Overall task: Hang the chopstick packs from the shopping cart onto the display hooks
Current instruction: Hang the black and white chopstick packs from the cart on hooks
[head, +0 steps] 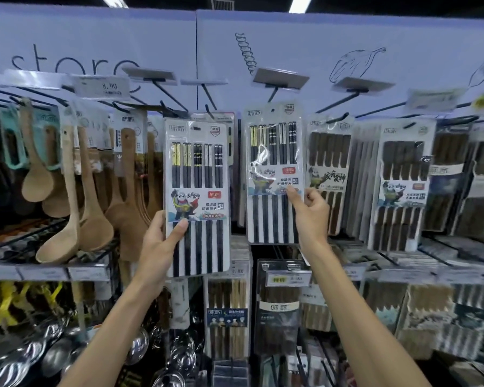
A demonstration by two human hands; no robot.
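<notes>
My left hand (160, 241) grips a white pack of black chopsticks (197, 174) by its lower left edge, thumb across the front, and holds it upright in front of the rack. The pack's top hole sits just below a black display hook (207, 103). My right hand (309, 210) touches the lower right corner of a second, matching chopstick pack (273, 152), forefinger on its front and the other fingers curled. That pack hangs on the hook (273, 93) to the right. The shopping cart is out of sight.
Wooden spoons and spatulas (67, 191) hang at the left. Packs of brown wooden chopsticks (403, 177) fill the hooks at the right. Price tags (102, 86) sit on the hook ends. Lower rows hold more chopstick packs (227, 317) and steel ladles (51, 353).
</notes>
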